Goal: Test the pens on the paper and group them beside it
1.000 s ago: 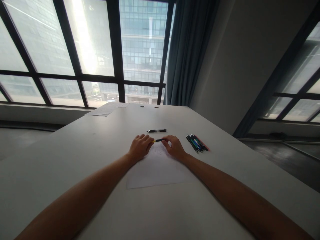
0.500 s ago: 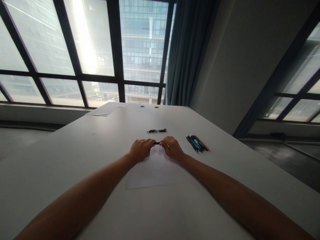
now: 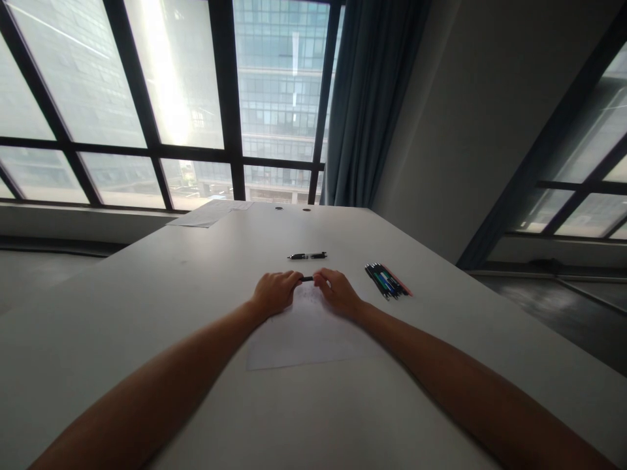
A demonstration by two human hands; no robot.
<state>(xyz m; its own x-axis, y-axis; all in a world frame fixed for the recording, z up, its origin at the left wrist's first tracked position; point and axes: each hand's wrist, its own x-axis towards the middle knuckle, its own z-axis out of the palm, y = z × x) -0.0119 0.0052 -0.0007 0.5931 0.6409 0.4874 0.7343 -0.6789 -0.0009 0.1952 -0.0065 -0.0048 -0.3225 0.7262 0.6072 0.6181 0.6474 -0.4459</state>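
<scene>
A short dark stretch of a pen (image 3: 307,279) shows between my two hands, above the far part of a white paper sheet (image 3: 304,336). My left hand (image 3: 277,291) is closed around its left end. The fingertips of my right hand (image 3: 337,290) pinch its right end. Most of the pen is hidden by my fingers. Faint marks that I cannot read are on the sheet just below the hands. Beyond them lies a black pen (image 3: 307,256) with a pale band, sideways on the table.
Several pens and pencils (image 3: 388,281), mostly dark with one reddish, lie side by side to the right of my right hand. More papers (image 3: 203,214) lie at the far left of the white table (image 3: 206,391). Windows and a blue curtain (image 3: 365,117) stand behind.
Slightly more of the dark pen shows between my hands. The fingers have shifted a little around it; the sheet and the other pens look unmoved.
</scene>
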